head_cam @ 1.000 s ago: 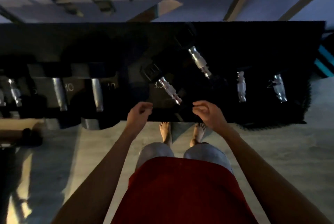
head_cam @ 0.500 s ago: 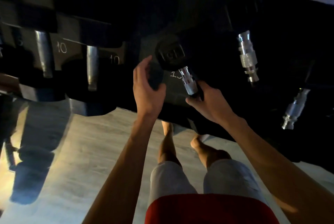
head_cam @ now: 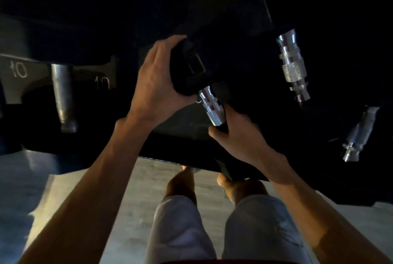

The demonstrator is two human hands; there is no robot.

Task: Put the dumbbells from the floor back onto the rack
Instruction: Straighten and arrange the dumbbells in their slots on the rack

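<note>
head view: dumbbell (head_cam: 210,105) chrome knurled handle, black ends, both hands gripping

Black dumbbell (head_cam: 191,72) with knurled silver handle (head_cam: 211,106), pale grey floor (head_cam: 127,189), white shorts (head_cam: 178,227)

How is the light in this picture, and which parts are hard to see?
Head view: very dim; the rack and the dumbbell heads merge into black, only chrome handles catch glare. The floor is lit better. The left hand and right hand are clear; edges bend from the wide lens.
</note>
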